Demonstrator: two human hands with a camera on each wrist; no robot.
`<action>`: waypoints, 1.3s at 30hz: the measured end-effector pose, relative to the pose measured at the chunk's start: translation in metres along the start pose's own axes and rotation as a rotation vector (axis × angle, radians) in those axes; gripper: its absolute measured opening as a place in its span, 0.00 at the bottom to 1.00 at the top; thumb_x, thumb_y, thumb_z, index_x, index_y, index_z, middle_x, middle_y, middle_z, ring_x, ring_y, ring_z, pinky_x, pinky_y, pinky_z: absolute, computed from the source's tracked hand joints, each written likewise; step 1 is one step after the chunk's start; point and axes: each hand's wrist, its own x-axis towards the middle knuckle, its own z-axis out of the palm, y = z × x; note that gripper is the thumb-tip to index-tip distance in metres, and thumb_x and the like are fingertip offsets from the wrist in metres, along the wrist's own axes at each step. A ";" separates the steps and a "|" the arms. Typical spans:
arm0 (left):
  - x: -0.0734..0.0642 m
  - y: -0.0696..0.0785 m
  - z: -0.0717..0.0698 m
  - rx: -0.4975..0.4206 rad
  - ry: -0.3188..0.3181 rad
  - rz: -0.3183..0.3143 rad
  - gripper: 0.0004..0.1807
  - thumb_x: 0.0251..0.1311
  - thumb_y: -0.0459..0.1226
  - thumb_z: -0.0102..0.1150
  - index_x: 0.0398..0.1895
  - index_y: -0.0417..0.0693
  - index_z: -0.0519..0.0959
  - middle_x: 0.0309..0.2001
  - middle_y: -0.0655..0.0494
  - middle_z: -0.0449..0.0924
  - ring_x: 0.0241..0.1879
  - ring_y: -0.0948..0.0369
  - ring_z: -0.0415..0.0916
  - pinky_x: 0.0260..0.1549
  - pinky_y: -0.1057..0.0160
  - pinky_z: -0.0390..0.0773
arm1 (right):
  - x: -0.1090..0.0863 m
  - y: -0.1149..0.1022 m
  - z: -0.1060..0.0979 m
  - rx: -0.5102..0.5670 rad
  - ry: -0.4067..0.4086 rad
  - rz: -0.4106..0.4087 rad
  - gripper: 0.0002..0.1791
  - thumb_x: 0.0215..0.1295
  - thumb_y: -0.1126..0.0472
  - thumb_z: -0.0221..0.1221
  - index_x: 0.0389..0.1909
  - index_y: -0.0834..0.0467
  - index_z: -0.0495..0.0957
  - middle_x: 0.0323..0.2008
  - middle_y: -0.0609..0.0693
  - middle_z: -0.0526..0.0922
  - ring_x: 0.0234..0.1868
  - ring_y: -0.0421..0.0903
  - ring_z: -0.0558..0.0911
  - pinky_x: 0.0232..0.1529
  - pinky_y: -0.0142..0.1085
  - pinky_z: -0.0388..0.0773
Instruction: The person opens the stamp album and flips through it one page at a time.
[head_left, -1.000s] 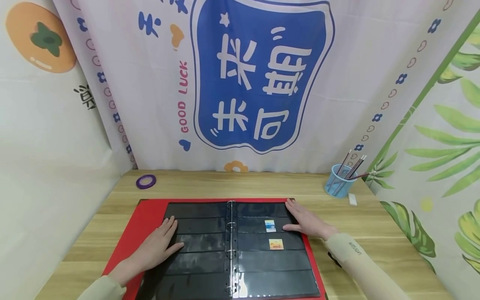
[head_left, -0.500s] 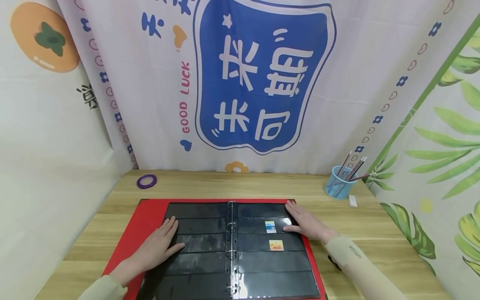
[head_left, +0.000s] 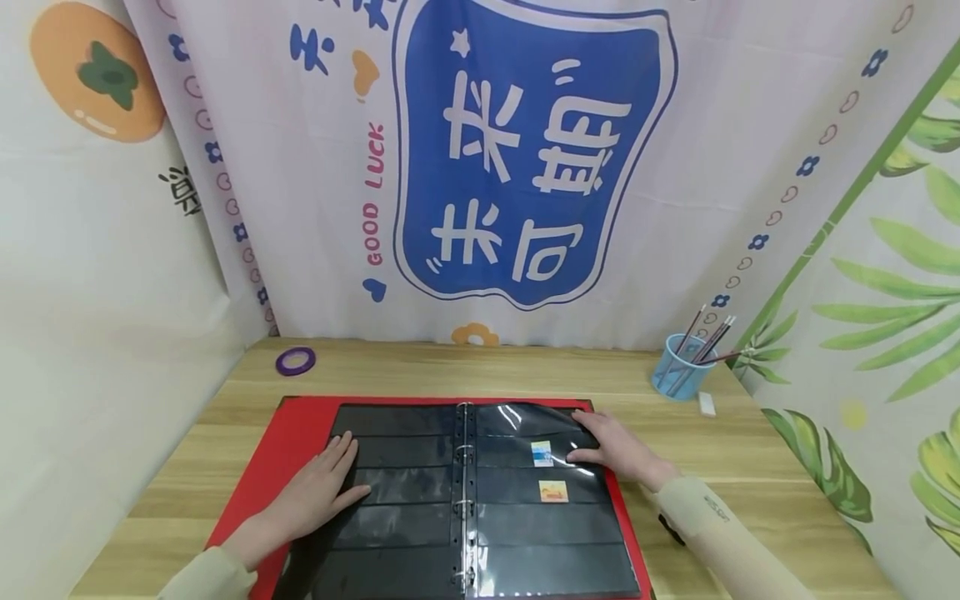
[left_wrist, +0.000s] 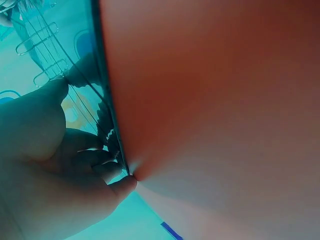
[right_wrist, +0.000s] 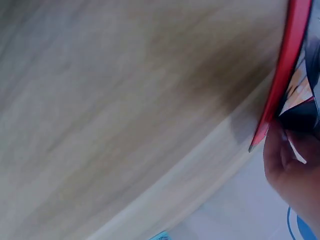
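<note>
- Workpiece: the red binder (head_left: 262,475) lies unfolded on the wooden table (head_left: 487,367), directly below my head camera; metal rings (head_left: 465,506) run down its centre.
- Left hand (head_left: 307,497): I read it flat on the outer edge of the left black page (head_left: 397,483), fingers extended, thumb spread away; it pinches nothing.
- Right hand (head_left: 618,450): thumb and fingers pinch the far outer corner of the right black page (head_left: 555,529), whose edge there curls upward.
- Pocket contents, right page: a blue-and-white card (head_left: 542,454) in the second row from the top, an orange-yellow card (head_left: 553,492) in the third. Any print on them is too small for me to read.
- Backdrop curtain (head_left: 315,208): I read pink "GOOD LUCK" (head_left: 372,196) running upward; beside it, a blue shield (head_left: 420,150) carries white characters, 未来 and 可期.
- Right sleeve (head_left: 693,504): dark lettering near the cuff, not legible to me.
- Far right: a blue cup (head_left: 672,377) holds pencils (head_left: 712,337).
</note>
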 end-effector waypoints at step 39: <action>0.000 -0.001 0.001 0.012 0.015 0.003 0.44 0.63 0.54 0.60 0.69 0.28 0.64 0.72 0.29 0.60 0.71 0.33 0.60 0.63 0.37 0.70 | -0.006 -0.013 -0.055 0.647 -0.136 0.201 0.16 0.72 0.58 0.56 0.23 0.59 0.71 0.16 0.42 0.66 0.15 0.35 0.68 0.24 0.33 0.80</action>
